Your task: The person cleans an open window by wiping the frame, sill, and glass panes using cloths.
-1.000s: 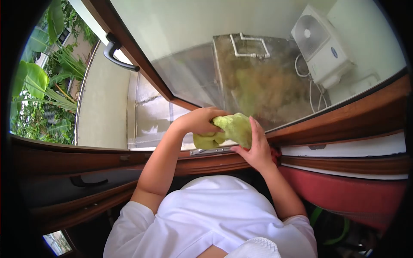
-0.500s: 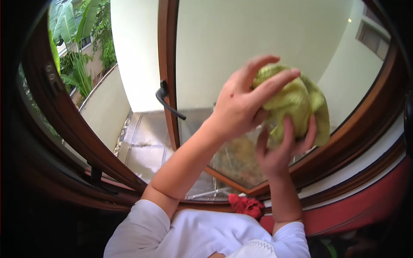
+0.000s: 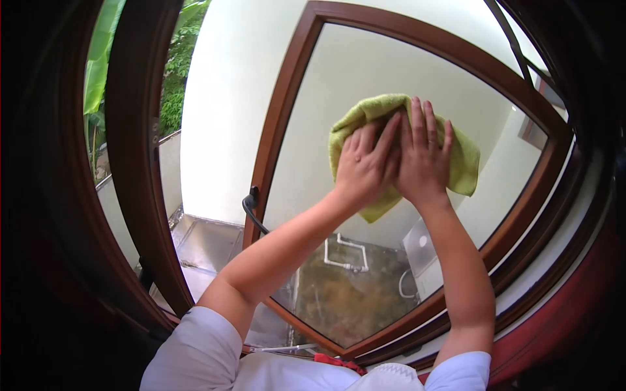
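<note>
A yellow-green cleaning cloth [image 3: 464,173] is spread over the glass pane [image 3: 306,163] of a window, with a fold along its top. My left hand [image 3: 365,163] presses on the cloth's left half, its fingers apart and slightly bent. On the right half lies my right hand [image 3: 422,153], flat with fingers stretched upward. Both hands touch near the thumbs, and the cloth sits between them and the glass. Around the pane runs a brown wooden frame [image 3: 277,124].
A black window handle [image 3: 251,208] sticks out at the frame's left side. A dark wooden post [image 3: 134,130] stands further left, with plants beyond. White pipes [image 3: 345,264] show through the glass. Red fabric [image 3: 336,362] lies at the sill.
The bunched cloth has been opened out and laid against the glass. Both hands moved from around it to flat on top of it. The view has shifted, showing more of the window.
</note>
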The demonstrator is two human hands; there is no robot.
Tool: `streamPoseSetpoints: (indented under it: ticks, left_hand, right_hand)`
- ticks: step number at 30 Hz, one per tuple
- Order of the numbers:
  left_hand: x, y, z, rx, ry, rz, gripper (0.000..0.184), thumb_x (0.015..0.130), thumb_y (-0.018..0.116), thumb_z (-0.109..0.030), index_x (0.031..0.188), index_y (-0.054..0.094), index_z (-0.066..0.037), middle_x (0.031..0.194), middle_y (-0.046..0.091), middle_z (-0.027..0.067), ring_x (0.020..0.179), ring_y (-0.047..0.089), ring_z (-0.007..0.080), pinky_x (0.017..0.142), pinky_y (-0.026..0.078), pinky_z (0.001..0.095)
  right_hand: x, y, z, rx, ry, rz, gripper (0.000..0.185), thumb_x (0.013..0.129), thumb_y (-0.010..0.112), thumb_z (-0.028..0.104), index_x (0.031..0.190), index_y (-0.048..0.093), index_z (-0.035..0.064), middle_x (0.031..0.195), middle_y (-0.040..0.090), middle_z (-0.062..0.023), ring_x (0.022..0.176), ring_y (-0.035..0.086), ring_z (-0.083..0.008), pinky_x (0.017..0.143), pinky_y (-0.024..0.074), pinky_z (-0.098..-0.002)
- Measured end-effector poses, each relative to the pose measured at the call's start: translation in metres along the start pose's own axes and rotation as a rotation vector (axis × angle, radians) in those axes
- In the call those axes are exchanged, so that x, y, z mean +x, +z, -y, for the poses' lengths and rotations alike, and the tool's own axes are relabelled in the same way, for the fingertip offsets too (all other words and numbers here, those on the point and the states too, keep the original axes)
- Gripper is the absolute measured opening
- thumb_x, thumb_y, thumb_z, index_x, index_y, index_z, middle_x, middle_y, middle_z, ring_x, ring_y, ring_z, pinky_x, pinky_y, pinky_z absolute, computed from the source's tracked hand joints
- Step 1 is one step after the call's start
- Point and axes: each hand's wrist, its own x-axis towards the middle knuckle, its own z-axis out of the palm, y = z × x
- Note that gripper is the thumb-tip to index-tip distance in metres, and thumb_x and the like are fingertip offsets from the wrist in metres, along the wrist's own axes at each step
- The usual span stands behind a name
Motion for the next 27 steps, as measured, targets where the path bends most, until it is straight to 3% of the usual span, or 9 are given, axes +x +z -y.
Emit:
streamPoseSetpoints:
  ticks: [2, 4, 8, 12, 20, 24, 27]
  left_hand:
    - [-0.007, 0.006, 0.006, 0.013, 0.012, 0.080, 0.056, 0.091, 0.044, -0.029, 0.139, 0.037, -0.001, 0.139, 0.036, 0.0220, 0.127, 0.036, 0.0356, 0.107, 0.025, 0.0433]
    - [0.000, 0.014, 0.013, 0.088, 0.043, 0.051, 0.055, 0.092, 0.038, -0.029, 0.140, 0.035, -0.003, 0.146, 0.028, 0.0195, 0.135, 0.027, 0.0339, 0.111, 0.017, 0.0431]
    - [0.039, 0.019, 0.035, 0.063, 0.009, 0.005, 0.056, 0.092, 0.035, -0.030, 0.143, 0.031, -0.010, 0.150, 0.025, 0.0113, 0.138, 0.022, 0.0272, 0.112, 0.012, 0.0437]
    - [0.066, 0.015, 0.065, 0.070, 0.073, 0.034, 0.057, 0.092, 0.033, -0.034, 0.144, 0.029, -0.011, 0.152, 0.023, 0.0095, 0.141, 0.018, 0.0272, 0.112, 0.011, 0.0445]
    - [0.101, -0.005, 0.128, 0.207, 0.105, 0.071, 0.062, 0.092, 0.031, -0.039, 0.147, 0.023, -0.014, 0.154, 0.015, 0.0074, 0.143, 0.006, 0.0307, 0.114, 0.007, 0.0448]
    - [0.103, -0.008, 0.157, 0.160, 0.093, 0.121, 0.063, 0.092, 0.030, -0.038, 0.148, 0.018, -0.011, 0.155, 0.012, 0.0104, 0.143, 0.005, 0.0298, 0.115, 0.004, 0.0422]
    - [0.104, -0.009, 0.163, 0.132, 0.098, 0.125, 0.063, 0.092, 0.027, -0.031, 0.148, 0.013, -0.005, 0.155, 0.009, 0.0126, 0.143, 0.005, 0.0282, 0.115, 0.003, 0.0388]
  right_hand:
    - [0.010, 0.001, -0.006, -0.043, -0.023, -0.024, 0.055, 0.081, 0.053, 0.026, 0.134, 0.045, 0.0091, 0.140, 0.034, -0.0077, 0.139, 0.021, -0.0226, 0.109, 0.0210, -0.0501]
    - [0.020, 0.009, -0.008, -0.127, -0.035, -0.100, 0.055, 0.081, 0.054, 0.025, 0.133, 0.046, 0.0091, 0.138, 0.035, -0.0075, 0.138, 0.023, -0.0224, 0.108, 0.0223, -0.0491]
    - [0.056, 0.019, -0.005, -0.107, -0.022, -0.102, 0.052, 0.083, 0.052, 0.021, 0.132, 0.047, 0.0069, 0.124, 0.044, -0.0047, 0.128, 0.035, -0.0212, 0.105, 0.0287, -0.0433]
    - [0.083, 0.028, 0.002, -0.095, -0.087, -0.259, 0.049, 0.085, 0.049, 0.019, 0.133, 0.048, 0.0090, 0.124, 0.049, -0.0049, 0.122, 0.042, -0.0224, 0.104, 0.0312, -0.0430]
    - [0.136, 0.054, 0.024, -0.074, -0.102, -0.220, 0.046, 0.088, 0.045, 0.022, 0.132, 0.048, 0.0087, 0.131, 0.050, -0.0066, 0.123, 0.043, -0.0246, 0.105, 0.0287, -0.0445]
    - [0.148, 0.067, 0.038, -0.015, -0.115, -0.246, 0.060, 0.085, 0.050, 0.028, 0.141, 0.037, 0.0104, 0.132, 0.049, -0.0064, 0.123, 0.041, -0.0245, 0.103, 0.0293, -0.0439]
    - [0.156, 0.072, 0.045, -0.033, -0.121, -0.132, 0.062, 0.087, 0.048, 0.030, 0.144, 0.031, 0.0089, 0.141, 0.042, -0.0070, 0.130, 0.034, -0.0259, 0.107, 0.0240, -0.0451]
